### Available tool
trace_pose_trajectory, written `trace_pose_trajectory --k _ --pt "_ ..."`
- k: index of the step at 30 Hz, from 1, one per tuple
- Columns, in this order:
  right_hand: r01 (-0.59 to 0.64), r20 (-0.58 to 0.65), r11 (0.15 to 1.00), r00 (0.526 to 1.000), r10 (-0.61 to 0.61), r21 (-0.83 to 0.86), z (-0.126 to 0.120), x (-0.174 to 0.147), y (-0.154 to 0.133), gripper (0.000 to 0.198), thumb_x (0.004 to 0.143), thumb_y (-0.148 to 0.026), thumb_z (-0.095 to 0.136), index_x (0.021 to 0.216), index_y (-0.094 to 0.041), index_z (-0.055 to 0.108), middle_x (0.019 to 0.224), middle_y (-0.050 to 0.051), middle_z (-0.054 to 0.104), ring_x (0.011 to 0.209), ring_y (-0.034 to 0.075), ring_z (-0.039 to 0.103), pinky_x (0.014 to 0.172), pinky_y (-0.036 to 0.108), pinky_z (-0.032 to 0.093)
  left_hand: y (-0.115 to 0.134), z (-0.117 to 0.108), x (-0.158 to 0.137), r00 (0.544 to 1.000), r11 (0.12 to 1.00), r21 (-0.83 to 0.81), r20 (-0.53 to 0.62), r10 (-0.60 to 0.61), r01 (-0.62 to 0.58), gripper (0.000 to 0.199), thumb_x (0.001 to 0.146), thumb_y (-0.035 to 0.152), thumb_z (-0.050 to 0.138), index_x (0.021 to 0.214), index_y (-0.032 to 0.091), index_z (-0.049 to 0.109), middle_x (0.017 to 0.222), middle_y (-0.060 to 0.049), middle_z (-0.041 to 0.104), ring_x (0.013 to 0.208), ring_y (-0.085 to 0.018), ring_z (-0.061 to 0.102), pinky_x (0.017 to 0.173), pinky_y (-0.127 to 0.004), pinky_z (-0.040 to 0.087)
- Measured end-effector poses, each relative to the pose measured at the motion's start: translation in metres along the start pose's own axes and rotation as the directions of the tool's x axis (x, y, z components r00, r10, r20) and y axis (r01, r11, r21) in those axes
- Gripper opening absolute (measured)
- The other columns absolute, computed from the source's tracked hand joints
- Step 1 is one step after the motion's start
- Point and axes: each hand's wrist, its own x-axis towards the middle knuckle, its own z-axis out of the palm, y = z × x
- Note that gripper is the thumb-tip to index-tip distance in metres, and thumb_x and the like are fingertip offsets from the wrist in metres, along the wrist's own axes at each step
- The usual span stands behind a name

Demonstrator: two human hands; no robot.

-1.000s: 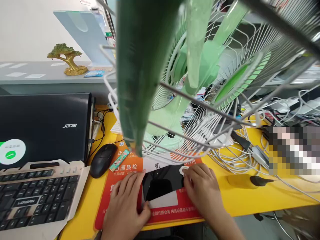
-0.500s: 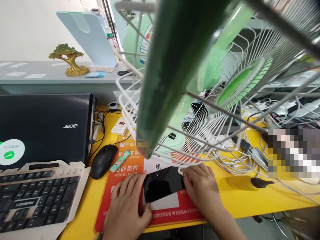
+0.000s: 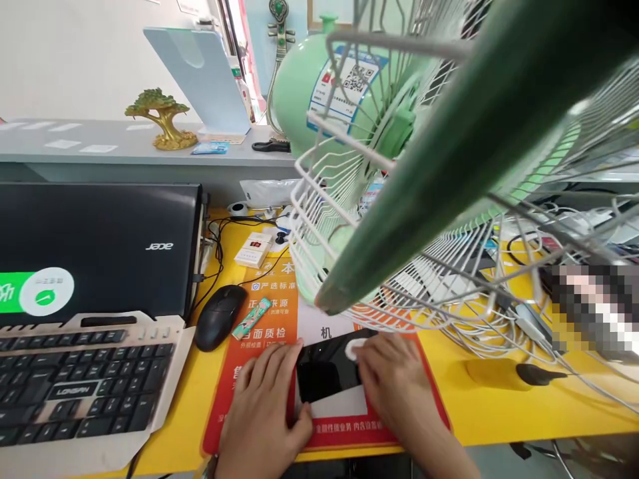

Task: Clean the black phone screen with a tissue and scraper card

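A black smartphone [image 3: 327,369] lies slightly slanted on a red and orange printed mat [image 3: 379,436]. My left hand [image 3: 269,402] grips the phone's left end, fingers along the short edge and thumb at the near corner. On the far right part of the screen, my right hand [image 3: 392,372] pinches a small white round pad [image 3: 354,347] against the glass. The right fingertips partly cover that pad and the phone's right end. A bare whitish panel of the mat shows just below the phone.
A green fan [image 3: 424,166] with a white wire cage hangs close over the mat. To the left are a black mouse [image 3: 219,316], a keyboard [image 3: 94,379] and an acer laptop [image 3: 100,246]. Tangled cables [image 3: 469,319] and a yellow bottle [image 3: 499,374] lie right.
The white pad has slid a little left and inward over the screen, under my right fingers. My left hand keeps its hold on the phone. The whole view has shifted, moving the fan rightward.
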Motion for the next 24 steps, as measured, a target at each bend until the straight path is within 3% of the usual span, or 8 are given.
trace_pose_trajectory --k 4,7,10,13,17,19,22,24 --pt "-0.029 -0.034 0.998 0.999 0.027 -0.059 0.012 0.014 -0.004 0.018 0.089 -0.011 0.059 0.093 -0.024 0.071 0.088 0.002 0.069 0.086 0.022 0.053 0.080 0.037 0.033 0.001 0.000 0.000 1.000 1.000 -0.003 -0.003 0.005 -0.005 0.070 0.079 0.023 0.055 0.146 0.020 0.036 0.139 -0.008 0.058 0.130 -0.029 0.049 0.107 -0.047 0.031" --pt "0.084 0.069 0.996 0.994 -0.082 -0.034 0.035 0.023 -0.042 0.010 0.085 -0.012 0.066 0.089 -0.022 0.069 0.086 0.002 0.067 0.087 0.021 0.053 0.079 0.036 0.034 0.001 0.001 -0.001 1.000 1.000 -0.010 -0.007 0.012 -0.012 0.069 0.080 0.022 0.054 0.146 0.020 0.036 0.139 -0.007 0.059 0.130 -0.029 0.048 0.107 -0.046 0.031" --pt "0.210 0.180 0.977 0.961 -0.211 0.021 0.040 0.015 -0.063 0.006 0.086 -0.018 0.071 0.088 -0.021 0.066 0.089 0.001 0.067 0.089 0.019 0.052 0.084 0.034 0.034 0.000 0.000 -0.001 1.000 1.000 -0.019 -0.005 0.017 -0.017 0.069 0.079 0.021 0.054 0.146 0.021 0.037 0.139 -0.006 0.059 0.130 -0.028 0.048 0.106 -0.046 0.032" --pt "0.205 0.189 0.973 0.957 -0.222 0.105 0.017 -0.001 -0.041 0.005 0.090 -0.020 0.068 0.093 -0.023 0.066 0.089 -0.001 0.067 0.091 0.019 0.052 0.084 0.034 0.033 0.001 -0.002 0.001 1.000 0.999 -0.035 0.010 0.012 -0.012 0.071 0.079 0.019 0.053 0.148 0.023 0.035 0.138 -0.004 0.059 0.130 -0.028 0.048 0.105 -0.046 0.033" --pt "0.040 0.060 0.999 0.997 -0.041 0.005 -0.017 -0.013 0.012 0.018 0.094 -0.013 0.055 0.099 -0.025 0.068 0.091 0.000 0.069 0.093 0.021 0.051 0.083 0.035 0.033 0.003 -0.006 0.003 1.000 0.998 -0.060 0.027 -0.006 0.008 0.071 0.079 0.020 0.053 0.148 0.025 0.036 0.136 -0.004 0.059 0.129 -0.028 0.047 0.105 -0.047 0.032" --pt "-0.021 0.019 0.998 1.000 0.022 -0.053 -0.018 -0.013 0.015 0.019 0.094 -0.012 0.054 0.098 -0.024 0.068 0.091 0.002 0.069 0.093 0.022 0.052 0.082 0.035 0.034 0.003 -0.006 0.003 1.000 0.998 -0.064 0.024 -0.009 0.011 0.070 0.079 0.020 0.053 0.147 0.025 0.037 0.136 -0.004 0.059 0.129 -0.028 0.047 0.106 -0.047 0.031" --pt "0.000 0.046 1.000 0.999 0.000 -0.008 0.002 -0.012 -0.019 0.022 0.094 -0.012 0.049 0.098 -0.023 0.068 0.090 0.003 0.068 0.089 0.022 0.052 0.079 0.036 0.033 0.002 -0.003 0.001 1.000 0.999 -0.055 0.017 -0.003 0.004 0.071 0.078 0.019 0.053 0.147 0.025 0.038 0.137 -0.004 0.059 0.129 -0.028 0.047 0.106 -0.046 0.031" --pt "0.093 0.076 0.993 0.992 -0.098 0.068 0.017 -0.013 -0.045 0.022 0.094 -0.013 0.048 0.099 -0.022 0.067 0.089 0.003 0.067 0.086 0.022 0.051 0.078 0.036 0.033 0.001 0.000 -0.001 1.000 0.999 -0.034 0.006 0.003 -0.002 0.071 0.078 0.019 0.053 0.148 0.024 0.037 0.138 -0.004 0.059 0.129 -0.028 0.048 0.105 -0.045 0.031"
